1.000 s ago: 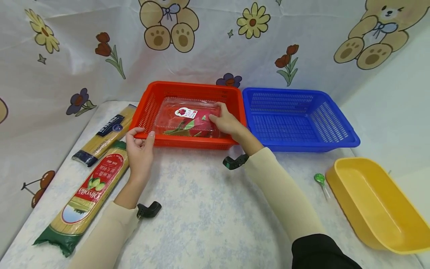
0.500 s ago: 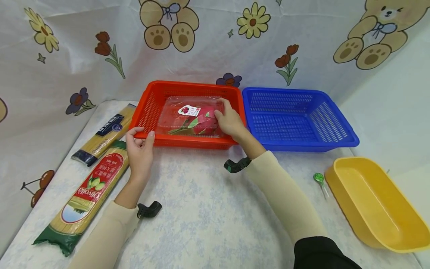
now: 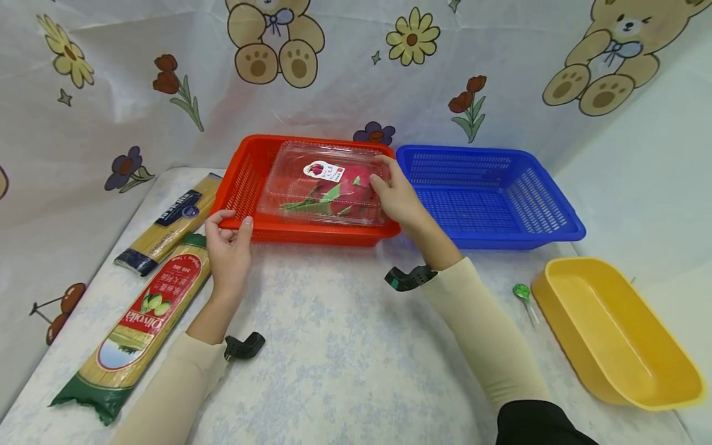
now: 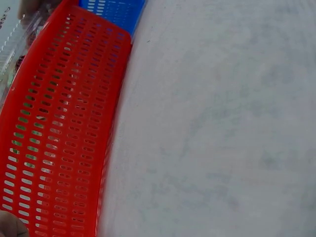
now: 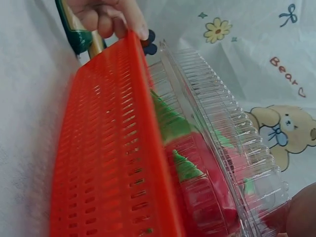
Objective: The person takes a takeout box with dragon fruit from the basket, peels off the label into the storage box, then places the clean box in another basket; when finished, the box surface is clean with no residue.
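A clear plastic box [image 3: 328, 182] with a red dragon fruit [image 5: 202, 192] inside and a white label on its lid sits partly above the rim of the red basket [image 3: 300, 233]. My right hand [image 3: 397, 194] grips the box by its right end, thumb on the lid. In the right wrist view the box stands higher than the basket's front wall. My left hand [image 3: 229, 253] pinches the basket's front left corner, thumb over the rim. Only a fingertip of that hand shows in the left wrist view.
A blue basket [image 3: 467, 241] stands right of the red one. A green lollipop [image 3: 523, 293] lies beside a yellow tub [image 3: 623, 340] at the right. Two pasta packs, one with a dark blue label [image 3: 178, 207] and one red and green [image 3: 150, 315], lie at the left.
The box has risen from inside the red basket and shifted right, carried by my right hand. My left hand keeps its hold on the basket corner. The head view has shifted slightly.
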`<state>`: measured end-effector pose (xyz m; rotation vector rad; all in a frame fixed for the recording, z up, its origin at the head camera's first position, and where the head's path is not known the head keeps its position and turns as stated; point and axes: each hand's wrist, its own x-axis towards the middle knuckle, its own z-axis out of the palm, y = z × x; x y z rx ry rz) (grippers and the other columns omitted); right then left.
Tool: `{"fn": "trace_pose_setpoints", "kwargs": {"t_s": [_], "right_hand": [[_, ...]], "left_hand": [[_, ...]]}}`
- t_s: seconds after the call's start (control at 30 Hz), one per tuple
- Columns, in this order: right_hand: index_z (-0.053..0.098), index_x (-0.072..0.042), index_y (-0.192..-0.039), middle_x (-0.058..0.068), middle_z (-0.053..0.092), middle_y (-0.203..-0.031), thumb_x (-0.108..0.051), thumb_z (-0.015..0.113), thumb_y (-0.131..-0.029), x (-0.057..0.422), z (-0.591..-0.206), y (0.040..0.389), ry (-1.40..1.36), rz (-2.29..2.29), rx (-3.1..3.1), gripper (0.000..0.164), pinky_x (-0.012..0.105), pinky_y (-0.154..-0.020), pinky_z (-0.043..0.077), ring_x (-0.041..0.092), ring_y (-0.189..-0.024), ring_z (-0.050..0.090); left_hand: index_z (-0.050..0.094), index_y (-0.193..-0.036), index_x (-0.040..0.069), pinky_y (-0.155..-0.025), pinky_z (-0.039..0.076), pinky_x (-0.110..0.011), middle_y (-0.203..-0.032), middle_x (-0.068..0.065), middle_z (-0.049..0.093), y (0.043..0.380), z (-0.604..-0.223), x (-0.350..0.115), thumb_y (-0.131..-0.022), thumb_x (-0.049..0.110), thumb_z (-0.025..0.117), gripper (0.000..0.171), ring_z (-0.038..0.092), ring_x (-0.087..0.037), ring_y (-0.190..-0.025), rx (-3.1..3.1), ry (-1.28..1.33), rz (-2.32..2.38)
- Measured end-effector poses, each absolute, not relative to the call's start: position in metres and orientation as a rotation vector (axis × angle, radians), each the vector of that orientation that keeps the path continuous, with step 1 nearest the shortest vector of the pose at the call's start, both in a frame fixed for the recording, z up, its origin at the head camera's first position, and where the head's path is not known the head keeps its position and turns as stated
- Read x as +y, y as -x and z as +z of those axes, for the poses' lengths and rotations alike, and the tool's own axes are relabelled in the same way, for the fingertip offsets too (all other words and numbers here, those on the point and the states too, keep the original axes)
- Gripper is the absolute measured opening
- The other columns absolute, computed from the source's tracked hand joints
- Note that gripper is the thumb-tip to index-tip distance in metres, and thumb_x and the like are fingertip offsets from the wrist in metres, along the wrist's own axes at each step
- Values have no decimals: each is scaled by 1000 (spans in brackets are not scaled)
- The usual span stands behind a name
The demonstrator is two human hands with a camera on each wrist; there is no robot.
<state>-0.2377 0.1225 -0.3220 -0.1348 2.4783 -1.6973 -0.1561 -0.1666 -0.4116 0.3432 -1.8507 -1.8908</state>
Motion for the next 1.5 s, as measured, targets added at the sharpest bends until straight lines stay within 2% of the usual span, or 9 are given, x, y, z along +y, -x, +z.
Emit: {"fn": "trace_pose_setpoints", "kwargs": {"t_s": [0.1,0.23,0.33,0.47,0.7,0.83,1.1,1.33,1.5], "right_hand": [[30,-33,-155,14,49,-92,-32,45,-110,130,-317,230,152,-1723,2470,47,32,-54,50,22,-58,51],[28,-35,-156,15,54,-108,-32,44,-110,139,-310,222,164,-1757,2481,49,31,-62,56,22,-77,62],[29,-36,-156,17,53,-112,-32,44,-110,146,-306,218,174,-1779,2485,49,31,-63,57,23,-75,62],[30,-38,-156,15,50,-112,-32,45,-110,154,-301,212,184,-1796,2493,48,31,-59,55,23,-67,55],[31,-40,-155,17,47,-114,-33,44,-110,164,-292,195,222,-1754,2529,47,36,-61,55,29,-80,55],[31,-40,-155,18,45,-109,-34,44,-110,169,-293,181,280,-1735,2529,46,40,-59,53,29,-77,51],[32,-38,-156,17,46,-113,-33,45,-110,173,-296,146,322,-1723,2528,48,35,-68,54,31,-88,52],[32,-37,-156,18,44,-109,-30,46,-110,181,-304,116,380,-1710,2507,48,33,-55,51,30,-72,51],[33,-39,-155,17,44,-106,-29,46,-110,188,-310,95,408,-1710,2491,48,33,-51,50,29,-65,50]], "left_hand": [[47,-132,16,-68,46,-20,-85,-5,49,156,-412,-167,-100,28,67,39,46,-15,-72,-1853,-358,-1901],[47,-133,15,-67,45,-19,-84,-5,48,155,-412,-168,-101,28,67,40,45,-15,-71,-1856,-358,-1894],[47,-132,16,-63,43,-19,-82,-5,46,156,-412,-168,-101,28,67,39,43,-14,-69,-1854,-352,-1883],[48,-133,16,-61,41,-19,-82,-4,45,156,-412,-168,-101,28,67,39,42,-14,-68,-1861,-346,-1875],[46,-135,13,-60,43,-18,-82,-6,46,155,-410,-167,-101,27,66,42,42,-16,-66,-1864,-336,-1890],[45,-136,11,-62,45,-19,-84,-6,48,155,-409,-167,-101,26,66,44,44,-16,-67,-1850,-316,-1909],[44,-136,9,-64,48,-21,-86,-9,54,156,-412,-167,-101,25,66,44,47,-17,-69,-1831,-293,-1907],[45,-135,13,-65,50,-21,-87,-7,55,155,-411,-167,-101,26,66,42,48,-18,-70,-1846,-305,-1906],[46,-134,15,-61,45,-19,-84,-6,51,155,-411,-166,-102,28,65,40,45,-15,-66,-1877,-315,-1867]]}}
